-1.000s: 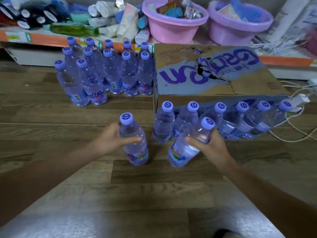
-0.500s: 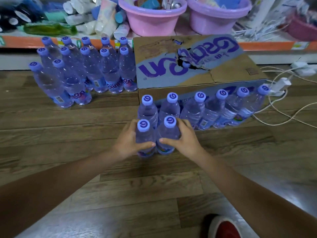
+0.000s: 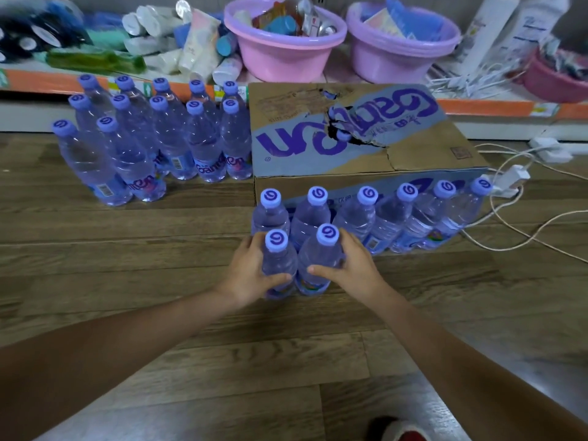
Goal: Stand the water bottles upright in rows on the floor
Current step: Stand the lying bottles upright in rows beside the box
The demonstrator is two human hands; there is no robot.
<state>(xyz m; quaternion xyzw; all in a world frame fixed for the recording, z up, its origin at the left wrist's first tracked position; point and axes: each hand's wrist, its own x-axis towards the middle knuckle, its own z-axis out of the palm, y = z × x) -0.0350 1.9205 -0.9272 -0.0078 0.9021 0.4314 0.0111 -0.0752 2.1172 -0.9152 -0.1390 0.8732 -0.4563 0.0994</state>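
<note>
While both stand upright before the carton [image 3: 324,173], left hand [image 3: 246,275] grips one bottle [image 3: 278,265]. Right hand [image 3: 353,265] grips the adjacent bottle [image 3: 319,259], bottles touching.

Torn cardboard box [image 3: 413,154] beside white cables [image 3: 515,224]; two pink basins [image 3: 280,55] behind

floor [image 3: 127,313]: wood planks | shelf [image 3: 47,79]: orange-edged | 2 pink basins [image 3: 283,43]

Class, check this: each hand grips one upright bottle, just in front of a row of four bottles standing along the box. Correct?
Wrong count: the head view shows six in the row of bottles along the box. The left hand and right hand each grip one upright bottle, as stated.
</note>
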